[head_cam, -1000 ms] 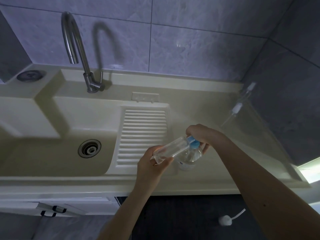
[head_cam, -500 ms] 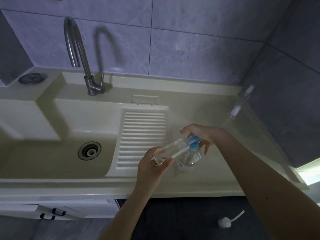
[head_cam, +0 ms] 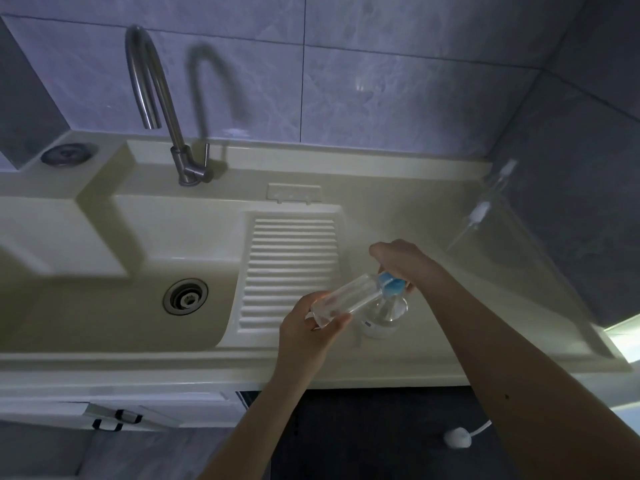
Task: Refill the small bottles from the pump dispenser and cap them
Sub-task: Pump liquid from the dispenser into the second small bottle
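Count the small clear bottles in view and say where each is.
2. One small bottle is held tilted in the left hand at the pump dispenser; another lies near the right wall. Others may be hidden.

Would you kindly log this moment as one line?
left hand holds small bottle at pump | right hand on pump | dispenser on counter

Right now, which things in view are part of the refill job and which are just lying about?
In the job:
- small clear bottle, tilted, held by left hand
- pump dispenser, blue pump top under right hand

Lying about:
- faucet
- sink drain
- ribbed drainboard
- white spray pump by the right wall
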### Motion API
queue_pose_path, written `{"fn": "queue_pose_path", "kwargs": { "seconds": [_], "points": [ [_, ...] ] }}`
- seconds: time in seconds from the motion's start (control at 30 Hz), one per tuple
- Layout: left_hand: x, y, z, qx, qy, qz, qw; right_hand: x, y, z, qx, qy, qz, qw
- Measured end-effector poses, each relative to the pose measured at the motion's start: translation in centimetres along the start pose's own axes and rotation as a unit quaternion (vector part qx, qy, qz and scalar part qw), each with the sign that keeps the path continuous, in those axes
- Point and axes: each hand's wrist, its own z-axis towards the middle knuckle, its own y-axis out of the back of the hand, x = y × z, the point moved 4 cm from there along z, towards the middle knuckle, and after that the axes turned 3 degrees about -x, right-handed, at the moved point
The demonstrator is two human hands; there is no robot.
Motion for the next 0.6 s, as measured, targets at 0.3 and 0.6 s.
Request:
{"fn": "queue_pose_path", "kwargs": {
  "seconds": [0.3, 0.6],
  "points": [
    [0.09, -0.02, -0.1, 0.005, 0.021, 0.014, 1.0, 0.17, -0.25, 0.14, 0.032, -0.014, -0.007, 0.999],
    [-0.29, 0.03, -0.26, 0.0, 0.006, 0.019, 1.0, -0.28, 0.16, -0.31, 0.139, -0.052, -0.01, 0.989]
  ]
}}
